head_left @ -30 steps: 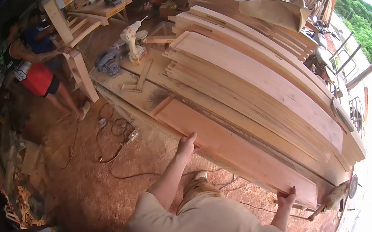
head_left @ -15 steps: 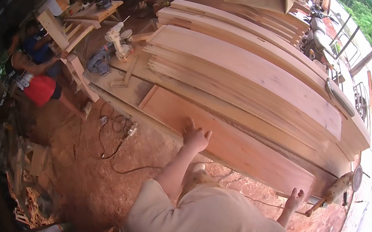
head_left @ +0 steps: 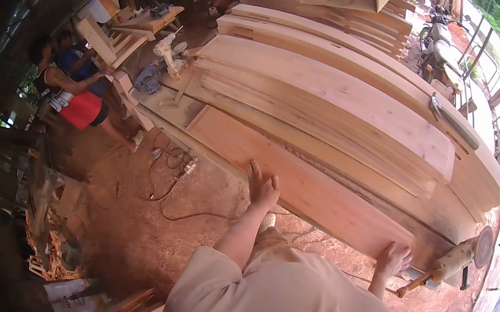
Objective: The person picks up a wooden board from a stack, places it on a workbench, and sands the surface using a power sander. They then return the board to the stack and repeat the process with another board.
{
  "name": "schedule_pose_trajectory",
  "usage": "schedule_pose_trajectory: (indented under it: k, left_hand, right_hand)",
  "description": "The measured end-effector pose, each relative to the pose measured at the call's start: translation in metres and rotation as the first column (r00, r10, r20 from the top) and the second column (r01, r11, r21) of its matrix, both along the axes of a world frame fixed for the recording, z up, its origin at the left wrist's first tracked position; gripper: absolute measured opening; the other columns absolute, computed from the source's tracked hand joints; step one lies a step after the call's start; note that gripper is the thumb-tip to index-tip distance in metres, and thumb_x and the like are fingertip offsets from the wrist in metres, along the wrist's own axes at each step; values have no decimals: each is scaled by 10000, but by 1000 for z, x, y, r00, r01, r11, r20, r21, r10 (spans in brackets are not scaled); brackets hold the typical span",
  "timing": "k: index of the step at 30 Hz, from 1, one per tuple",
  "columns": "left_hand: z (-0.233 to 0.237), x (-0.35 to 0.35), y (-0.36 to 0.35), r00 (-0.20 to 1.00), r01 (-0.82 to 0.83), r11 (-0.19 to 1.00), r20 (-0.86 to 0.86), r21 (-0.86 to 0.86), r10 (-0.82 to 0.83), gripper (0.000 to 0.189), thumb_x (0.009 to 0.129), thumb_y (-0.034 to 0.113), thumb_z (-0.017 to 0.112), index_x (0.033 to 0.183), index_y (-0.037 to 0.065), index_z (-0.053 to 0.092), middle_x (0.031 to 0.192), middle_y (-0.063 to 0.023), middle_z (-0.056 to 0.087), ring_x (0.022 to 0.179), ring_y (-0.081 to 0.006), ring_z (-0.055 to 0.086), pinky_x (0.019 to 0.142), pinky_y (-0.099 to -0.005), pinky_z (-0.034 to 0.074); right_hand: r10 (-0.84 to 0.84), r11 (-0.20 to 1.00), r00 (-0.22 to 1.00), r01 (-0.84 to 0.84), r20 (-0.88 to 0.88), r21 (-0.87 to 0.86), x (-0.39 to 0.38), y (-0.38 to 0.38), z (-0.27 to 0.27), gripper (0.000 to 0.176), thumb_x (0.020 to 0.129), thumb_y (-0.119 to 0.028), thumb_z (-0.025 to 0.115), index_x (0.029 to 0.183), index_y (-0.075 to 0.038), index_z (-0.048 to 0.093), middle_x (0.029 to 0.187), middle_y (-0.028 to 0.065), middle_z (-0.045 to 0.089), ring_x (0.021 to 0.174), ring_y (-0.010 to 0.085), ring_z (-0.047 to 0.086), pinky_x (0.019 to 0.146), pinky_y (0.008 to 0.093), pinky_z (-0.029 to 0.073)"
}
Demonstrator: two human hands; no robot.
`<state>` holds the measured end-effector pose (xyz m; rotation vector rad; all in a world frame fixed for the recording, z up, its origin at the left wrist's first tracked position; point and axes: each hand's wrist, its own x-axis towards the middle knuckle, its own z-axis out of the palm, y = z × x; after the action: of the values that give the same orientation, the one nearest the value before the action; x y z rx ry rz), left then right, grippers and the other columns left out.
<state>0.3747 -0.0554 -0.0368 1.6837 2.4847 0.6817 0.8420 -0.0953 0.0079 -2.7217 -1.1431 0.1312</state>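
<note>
A long reddish wooden board (head_left: 304,180) lies along the near edge of the workbench, slanting from upper left to lower right. My left hand (head_left: 262,187) rests at the board's near edge, about mid-length, with its fingers stretched over the top face. At the board's right end, my right hand (head_left: 393,259) touches the near corner, its fingers apart. Just right of that hand lies a disc power tool (head_left: 456,260) with a round disc and a side handle. Beyond the board is a stack of pale planks (head_left: 324,92).
A pale power tool (head_left: 168,56) and a grey-blue power tool (head_left: 150,77) sit at the bench's far left. Cords (head_left: 169,166) lie on the dirt floor. Two people stand at upper left, one in red shorts (head_left: 81,109). Wood scraps (head_left: 51,226) are piled at left.
My right hand has come in from beside the board's end to touch its near corner. My left hand stays at the near edge, shifted slightly. The view has turned slightly left.
</note>
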Motion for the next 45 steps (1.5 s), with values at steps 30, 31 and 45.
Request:
schedule_pose_trajectory:
  k: [30, 31, 45]
  left_hand:
    - [-14, -80, -81, 816, -421, 900, 386, -112, 430, 437, 967, 350, 555, 1056, -40, 731, 1231, -280, 668, 1176, -395, 645, 945, -463, 546]
    - [-33, -84, -110, 759, -418, 853, 396, -312, 517, 418, 953, 335, 565, 1051, -38, 727, 1253, -282, 657, 1195, -394, 637, 925, -480, 551]
    - [-156, 47, -561, 835, 200, 902, 548, -382, 46, 365, 722, 210, 798, 1069, 120, 729, 883, -192, 698, 827, -432, 676, 652, -407, 522]
  right_hand:
    - [685, 720, 724, -655, -84, 229, -94, 99, -21, 832, 929, -512, 681, 1586, -112, 362, 1616, 244, 321, 1488, 448, 292, 1181, 629, 271]
    - [686, 720, 721, -654, -98, 235, -113, 91, -14, 832, 929, -512, 681, 1586, -112, 362, 1616, 244, 321, 1488, 448, 292, 1181, 629, 271]
    - [913, 404, 407, -912, 26, 69, -149, 57, -9, 961, 815, -546, 751, 1578, -103, 370, 1654, 246, 260, 1533, 461, 194, 1209, 654, 175]
